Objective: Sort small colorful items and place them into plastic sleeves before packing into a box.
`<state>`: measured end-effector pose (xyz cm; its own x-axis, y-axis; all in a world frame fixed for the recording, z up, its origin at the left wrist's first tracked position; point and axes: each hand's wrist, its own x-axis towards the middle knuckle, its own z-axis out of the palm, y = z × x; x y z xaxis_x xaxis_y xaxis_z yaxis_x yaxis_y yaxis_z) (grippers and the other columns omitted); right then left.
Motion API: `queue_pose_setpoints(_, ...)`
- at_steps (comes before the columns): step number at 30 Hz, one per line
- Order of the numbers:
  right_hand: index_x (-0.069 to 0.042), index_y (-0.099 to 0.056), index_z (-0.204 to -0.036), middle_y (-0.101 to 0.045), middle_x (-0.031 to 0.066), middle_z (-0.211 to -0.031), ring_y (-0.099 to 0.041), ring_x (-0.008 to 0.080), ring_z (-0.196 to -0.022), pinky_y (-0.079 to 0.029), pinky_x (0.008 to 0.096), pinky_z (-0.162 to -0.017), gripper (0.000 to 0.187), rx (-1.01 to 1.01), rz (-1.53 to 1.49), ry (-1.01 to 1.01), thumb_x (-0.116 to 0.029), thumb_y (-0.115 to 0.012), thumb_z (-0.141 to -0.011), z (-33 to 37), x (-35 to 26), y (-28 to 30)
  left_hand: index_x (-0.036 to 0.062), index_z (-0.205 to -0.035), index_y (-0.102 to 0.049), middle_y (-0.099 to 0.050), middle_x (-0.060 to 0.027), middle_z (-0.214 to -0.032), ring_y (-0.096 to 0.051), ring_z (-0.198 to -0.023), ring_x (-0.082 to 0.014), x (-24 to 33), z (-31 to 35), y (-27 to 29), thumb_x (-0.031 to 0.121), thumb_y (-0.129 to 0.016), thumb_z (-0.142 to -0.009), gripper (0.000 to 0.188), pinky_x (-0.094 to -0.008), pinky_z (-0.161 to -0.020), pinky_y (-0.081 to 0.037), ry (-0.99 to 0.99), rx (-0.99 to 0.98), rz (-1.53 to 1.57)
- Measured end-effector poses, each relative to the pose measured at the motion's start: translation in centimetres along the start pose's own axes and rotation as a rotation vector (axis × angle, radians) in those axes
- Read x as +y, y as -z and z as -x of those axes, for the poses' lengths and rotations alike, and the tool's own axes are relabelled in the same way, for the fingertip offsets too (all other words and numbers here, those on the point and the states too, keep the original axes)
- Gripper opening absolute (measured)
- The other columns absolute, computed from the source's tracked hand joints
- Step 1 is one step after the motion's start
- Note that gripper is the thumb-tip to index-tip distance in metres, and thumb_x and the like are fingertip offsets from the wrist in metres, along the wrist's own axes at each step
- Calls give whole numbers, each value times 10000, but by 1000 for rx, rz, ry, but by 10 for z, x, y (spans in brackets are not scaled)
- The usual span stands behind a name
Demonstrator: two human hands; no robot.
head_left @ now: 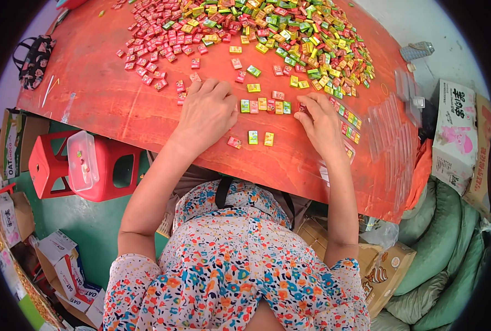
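Observation:
My left hand (207, 115) is over the red table, left of a short row of small boxes (262, 104) in green, pink, yellow and red. Its fingers are curled down beside a few loose red boxes (181, 86); anything under them is hidden. At the row's right end, my right hand (321, 122) pinches a small red box (302, 107) between thumb and fingers. Nearer to me lie a green box (252, 137), a yellow box (268, 139) and a red box (234, 142). Beside the right hand are clear strips filled with boxes (349, 117).
A large heap of small coloured boxes (278, 27) covers the table's far side. Clear plastic trays (391, 146) lie stacked at the right. A clear container (83, 160) rests on a red stool (113, 176) at left. A black patterned bag (36, 62) sits at the far left.

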<state>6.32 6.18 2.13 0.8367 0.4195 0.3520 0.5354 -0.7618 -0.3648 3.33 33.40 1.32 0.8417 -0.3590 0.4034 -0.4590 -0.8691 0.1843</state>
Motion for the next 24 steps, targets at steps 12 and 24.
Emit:
queue_pose_setpoints(12,-52,-673,-1077,-642,76,-1099,-608,282,-1023,-457,409,-898,323,-160,5,149,-179,-763,-794,-11,-2,-7,57,-1045,-640,-592,-93,-965,-602,-947,-293,4,-5,5,197,-736,-805,294,-415,-815,-510,41,-126,129)
queue_pose_setpoints(24,-102,-650,-1157,-625,73,-1139,-594,325,-1020,-461,420,-917,382,-245,-120,144,-244,-754,-818,-16,14,-13,40,-1136,-642,-615,-111,-1022,-646,-939,-335,-5,-23,-4,236,-739,-812,391,-440,-788,-537,-45,-339,219)
